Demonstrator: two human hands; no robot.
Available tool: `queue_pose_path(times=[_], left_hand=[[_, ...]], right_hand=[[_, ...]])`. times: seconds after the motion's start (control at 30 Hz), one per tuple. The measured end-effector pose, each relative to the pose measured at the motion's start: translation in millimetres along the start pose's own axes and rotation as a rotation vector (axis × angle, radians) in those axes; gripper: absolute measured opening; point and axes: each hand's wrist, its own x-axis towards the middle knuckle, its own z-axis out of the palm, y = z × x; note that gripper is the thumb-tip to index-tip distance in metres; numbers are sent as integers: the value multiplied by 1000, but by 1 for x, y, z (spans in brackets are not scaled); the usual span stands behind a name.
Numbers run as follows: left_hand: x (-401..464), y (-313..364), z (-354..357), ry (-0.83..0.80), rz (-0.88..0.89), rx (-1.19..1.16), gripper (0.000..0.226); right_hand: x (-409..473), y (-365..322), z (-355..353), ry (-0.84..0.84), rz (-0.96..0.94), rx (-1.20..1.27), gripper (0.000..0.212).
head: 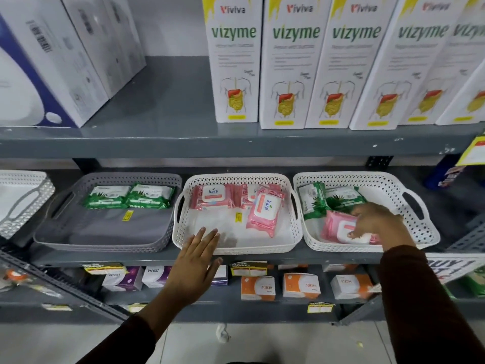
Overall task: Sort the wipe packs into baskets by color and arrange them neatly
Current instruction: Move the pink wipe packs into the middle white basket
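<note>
Left hand (pixel 195 261) nearest, flat, fingers spread, empty, over front rim of middle white basket (pixel 231 249). Right hand (pixel 375 219) reaches into right white basket (pixel 420 232), grip closing on pink wipe pack (pixel 338 227) at basket front; whether pack is lifted, cannot tell. Green packs (pixel 330 199) lie behind it in same basket. Middle basket holds pink packs (pixel 263 210) only, at back and right. Grey basket (pixel 105 243) at left holds two green packs (pixel 128 197) side by side at back. All three baskets on grey shelf (pixel 262 257).
</note>
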Motion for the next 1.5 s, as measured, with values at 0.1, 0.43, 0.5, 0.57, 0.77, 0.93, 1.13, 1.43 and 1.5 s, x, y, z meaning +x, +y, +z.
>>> queue_pose_path(times=[0.1, 0.43, 0.5, 0.57, 0.77, 0.93, 1.13, 1.43, 1.5], left_hand=[[-4, -6, 0, 11, 23, 13, 59], [-3, -7, 3, 56, 42, -2, 62], [-4, -8, 3, 65, 48, 1, 62], [-5, -9, 3, 71, 59, -16, 61], [-6, -10, 0, 77, 49, -42, 60], [-10, -11, 4, 103, 24, -46, 61], [-8, -8, 5, 106, 31, -59, 62], [-3, -7, 3, 89, 36, -54, 65], [-1, -7, 1, 57, 42, -52, 65]], right_hand=[[-17, 3, -11, 50, -46, 227, 44], [-73, -168, 4, -88, -557, 712, 34], [-69, -214, 31, -85, -574, 687, 41], [-64, -247, 52, -88, -547, 710, 40], [-50, -278, 72, 63, -489, 681, 52], [-53, -265, 74, 179, -528, 789, 34], [-27, -176, 45, 822, -337, 940, 10], [41, -85, 57, 268, 124, 829, 60], [46, -80, 58, 231, 146, 956, 51]])
